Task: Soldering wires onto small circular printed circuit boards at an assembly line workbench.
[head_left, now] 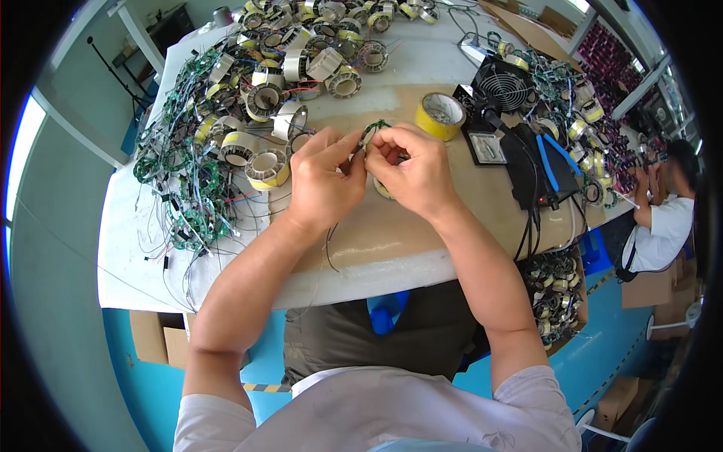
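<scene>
Over the tabletop (422, 248), both hands, left hand (325, 179) and right hand (413, 169), pinch a small green-wired coil (373, 132) between fingertips, beside a yellow tape roll (440, 114).

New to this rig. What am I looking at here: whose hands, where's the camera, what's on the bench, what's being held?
There is no robot here, just a person working with bare hands. The single picture comes from a fisheye camera on their head, looking down, so straight edges bend.

The left hand and right hand meet over the table, pinching a small wired part between the fingertips.

To the left lies a pile of taped coils with tangled wires. A yellow tape roll, a black fan and blue-handled pliers sit to the right. Another person works at far right.
</scene>
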`<state>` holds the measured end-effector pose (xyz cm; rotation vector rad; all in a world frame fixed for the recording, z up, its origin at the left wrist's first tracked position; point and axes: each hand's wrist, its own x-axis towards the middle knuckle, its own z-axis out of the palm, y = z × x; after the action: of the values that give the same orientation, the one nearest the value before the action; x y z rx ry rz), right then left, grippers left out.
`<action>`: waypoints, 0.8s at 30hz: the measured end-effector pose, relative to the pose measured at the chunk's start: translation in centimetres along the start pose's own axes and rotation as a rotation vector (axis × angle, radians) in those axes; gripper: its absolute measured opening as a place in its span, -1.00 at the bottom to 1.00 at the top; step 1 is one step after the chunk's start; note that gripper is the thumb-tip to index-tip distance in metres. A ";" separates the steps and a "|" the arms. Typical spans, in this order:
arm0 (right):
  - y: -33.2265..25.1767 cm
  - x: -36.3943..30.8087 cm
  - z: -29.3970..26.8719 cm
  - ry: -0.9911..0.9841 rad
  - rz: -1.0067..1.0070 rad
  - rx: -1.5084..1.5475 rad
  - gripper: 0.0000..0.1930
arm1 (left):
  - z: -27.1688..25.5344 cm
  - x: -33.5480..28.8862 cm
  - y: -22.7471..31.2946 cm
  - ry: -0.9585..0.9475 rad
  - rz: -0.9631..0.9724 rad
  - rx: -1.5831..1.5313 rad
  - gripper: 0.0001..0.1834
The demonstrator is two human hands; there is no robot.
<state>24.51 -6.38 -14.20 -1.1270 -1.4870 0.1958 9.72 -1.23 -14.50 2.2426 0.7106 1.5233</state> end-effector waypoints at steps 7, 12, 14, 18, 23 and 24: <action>-0.2 -0.1 0.2 -0.005 0.002 -0.010 -0.91 | 0.0 -0.2 -0.6 0.005 0.087 0.020 -0.66; -0.2 -0.1 -0.1 -0.017 0.021 -0.018 -0.92 | -0.1 0.0 -0.3 -0.012 0.052 -0.016 -0.68; -0.2 0.0 -0.1 -0.026 0.068 0.039 -0.91 | -0.1 0.2 -0.2 -0.008 0.038 -0.039 -0.69; 0.6 0.8 -2.9 -0.288 0.248 0.188 -0.76 | -0.2 0.6 -0.2 -0.050 -0.092 0.008 -0.79; 1.5 0.7 -8.8 -0.405 0.349 0.455 -0.68 | 0.1 0.7 -0.1 -0.124 -0.265 0.028 -0.80; 1.7 0.5 -9.2 -0.471 0.345 0.478 -0.67 | 0.1 0.7 -0.3 -0.129 -0.267 0.027 -0.80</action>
<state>33.21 -9.40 -12.38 -0.9681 -1.5200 1.0600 9.94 -0.57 -14.22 2.1408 0.9519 1.2388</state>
